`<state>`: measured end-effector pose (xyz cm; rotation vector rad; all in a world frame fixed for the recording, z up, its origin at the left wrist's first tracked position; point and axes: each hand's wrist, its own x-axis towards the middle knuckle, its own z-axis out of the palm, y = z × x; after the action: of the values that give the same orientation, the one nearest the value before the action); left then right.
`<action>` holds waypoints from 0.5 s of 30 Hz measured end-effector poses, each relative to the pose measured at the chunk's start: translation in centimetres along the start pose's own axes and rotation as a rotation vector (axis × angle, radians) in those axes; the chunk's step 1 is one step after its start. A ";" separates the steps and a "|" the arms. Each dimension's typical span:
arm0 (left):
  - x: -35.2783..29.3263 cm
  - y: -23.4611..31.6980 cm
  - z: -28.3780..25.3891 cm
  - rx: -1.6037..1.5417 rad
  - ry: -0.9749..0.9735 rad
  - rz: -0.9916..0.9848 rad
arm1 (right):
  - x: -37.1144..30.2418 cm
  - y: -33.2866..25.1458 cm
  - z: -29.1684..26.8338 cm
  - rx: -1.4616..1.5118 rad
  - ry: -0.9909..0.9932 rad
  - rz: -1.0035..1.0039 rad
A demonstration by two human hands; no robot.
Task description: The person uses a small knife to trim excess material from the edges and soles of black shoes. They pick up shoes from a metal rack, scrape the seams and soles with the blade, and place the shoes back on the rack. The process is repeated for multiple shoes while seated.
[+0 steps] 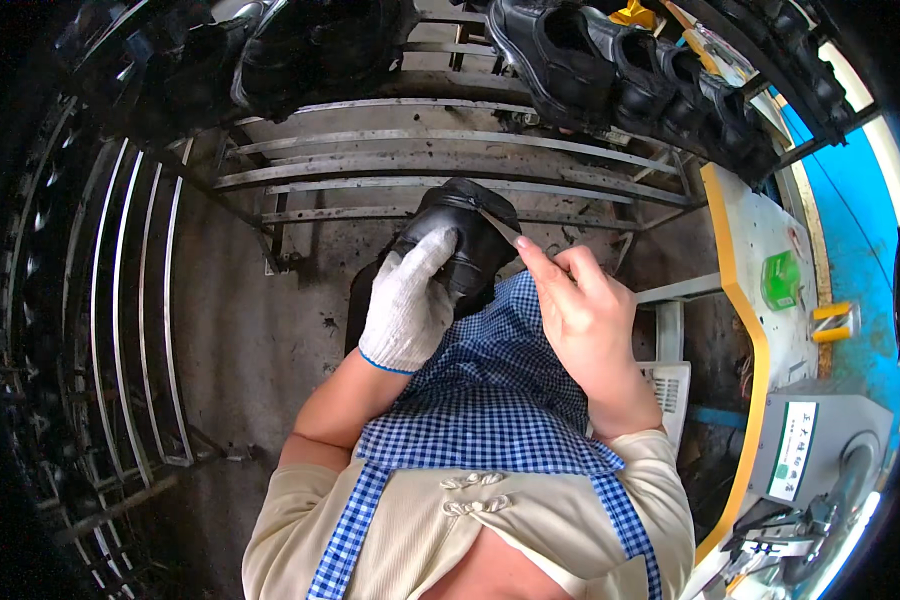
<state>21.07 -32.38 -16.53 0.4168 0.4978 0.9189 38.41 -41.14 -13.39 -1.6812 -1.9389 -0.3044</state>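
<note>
The left hand [408, 310], in a white knit glove, is clamped on a black shoe [481, 253], its thumb pressed against the upper. The bare right hand [585, 310] pinches a thin, pointed tool [499, 227], whose tip appears to meet the shoe. The hands are apart, with the shoe between and slightly beyond them, past the checked apron [480, 400].

To work well here, the gloved grip should probably be firm, with the tool laid low and moved in short, light strokes, away from the gloved thumb, so the point does not scratch the upper.

The shoe looks smooth and slightly glossy, with curved lines crossing it; whether these are seams or creases cannot be told.
</note>
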 end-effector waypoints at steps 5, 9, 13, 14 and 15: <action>-0.9 -0.5 0.6 0.586 0.062 0.018 | 0.8 -0.8 1.0 0.088 0.040 0.076; -1.0 -1.9 0.4 0.332 -0.042 0.059 | 2.0 0.4 1.7 0.288 0.138 0.147; -0.5 -1.3 0.0 0.149 -0.106 0.061 | 1.2 1.3 1.4 0.534 0.185 0.239; -0.5 -1.1 -0.2 0.165 -0.091 0.045 | 1.0 1.2 1.3 0.591 0.207 0.288; -0.4 -0.8 -0.1 0.181 -0.085 0.029 | 0.9 1.1 1.3 0.592 0.181 0.282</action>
<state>21.35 -33.10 -16.96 0.6263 0.4999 0.8834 39.09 -39.53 -14.19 -1.4369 -1.4434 0.2042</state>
